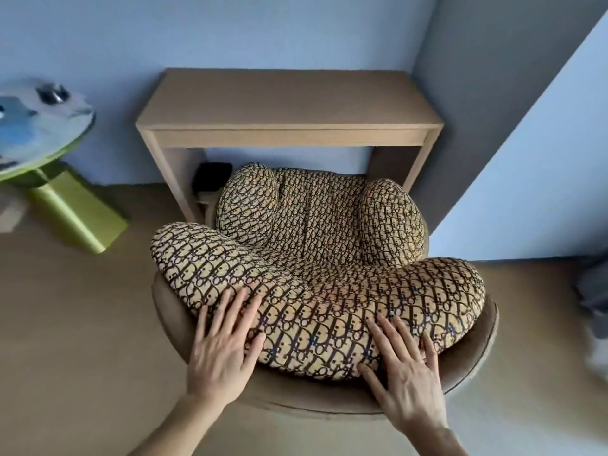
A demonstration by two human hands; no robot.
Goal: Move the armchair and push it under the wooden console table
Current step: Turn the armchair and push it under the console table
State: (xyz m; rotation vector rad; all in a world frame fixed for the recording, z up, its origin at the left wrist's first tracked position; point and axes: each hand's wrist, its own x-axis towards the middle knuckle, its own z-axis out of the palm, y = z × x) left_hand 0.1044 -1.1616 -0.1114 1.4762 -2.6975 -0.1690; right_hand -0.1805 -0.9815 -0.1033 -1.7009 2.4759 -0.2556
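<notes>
**Armchair partly under the console table, push under way**

The armchair is seen from behind and above, its front end already entered between the legs of the wooden console table, while the wide padded backrest and the brown shell beneath it stand clear on the floor in front of the table. The two rounded arm cushions lie about at the line of the table's front edge; the chair looks roughly centred in the opening, perhaps a little nearer the right leg.

The left hand is laid flat on the patterned backrest where it meets the shell rim, fingers spread and open. The right hand is pressed flat likewise on the backrest, fingers extended. Nothing is clasped by either hand; the chair is merely borne against with the palms.

The carrying part of the task is judged done and the pushing only partly so: most of the seat and all of the back remain outside. A straight forward push is judged to be what is left.

A dark object sits under the table at its left, just behind the left arm cushion, and may be met. A round side table on a green base stands well apart to the left.
</notes>
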